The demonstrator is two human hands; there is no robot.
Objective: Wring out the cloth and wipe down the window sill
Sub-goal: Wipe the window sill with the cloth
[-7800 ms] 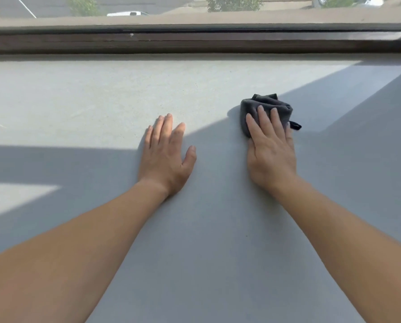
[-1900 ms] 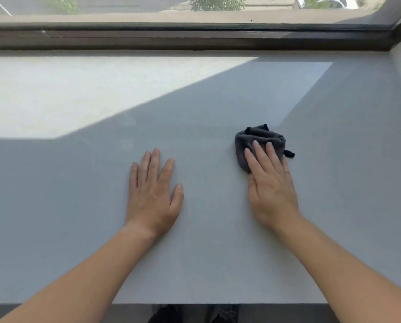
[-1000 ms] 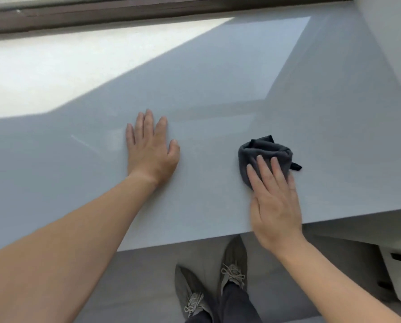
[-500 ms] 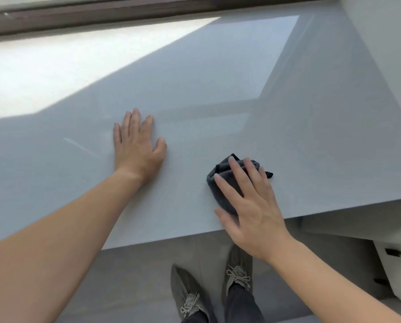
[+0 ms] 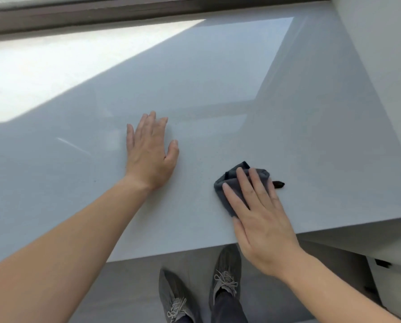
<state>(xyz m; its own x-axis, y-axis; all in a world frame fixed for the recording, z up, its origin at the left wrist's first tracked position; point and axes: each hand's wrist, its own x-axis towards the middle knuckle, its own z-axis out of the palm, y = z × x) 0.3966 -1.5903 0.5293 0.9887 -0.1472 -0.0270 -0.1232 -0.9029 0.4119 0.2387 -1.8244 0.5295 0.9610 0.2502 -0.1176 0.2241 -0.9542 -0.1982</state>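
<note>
A crumpled dark grey cloth (image 5: 227, 183) lies on the wide pale grey window sill (image 5: 218, 89), close to the sill's near edge. My right hand (image 5: 262, 220) presses flat on the cloth with straight fingers, and its palm reaches over the sill's edge. A small black loop tag (image 5: 278, 184) sticks out from the cloth to the right. My left hand (image 5: 150, 152) rests flat on the bare sill, to the left of the cloth and apart from it.
A dark window frame (image 5: 124, 12) runs along the back of the sill. A light wall (image 5: 386, 66) closes the right side. Sunlight falls on the sill's far left. Below the near edge are the floor and my two grey shoes (image 5: 201, 287).
My right hand has slid the cloth to the right again along the near edge of the sill after a sweep to the left. My left hand has stayed flat on the sill.
</note>
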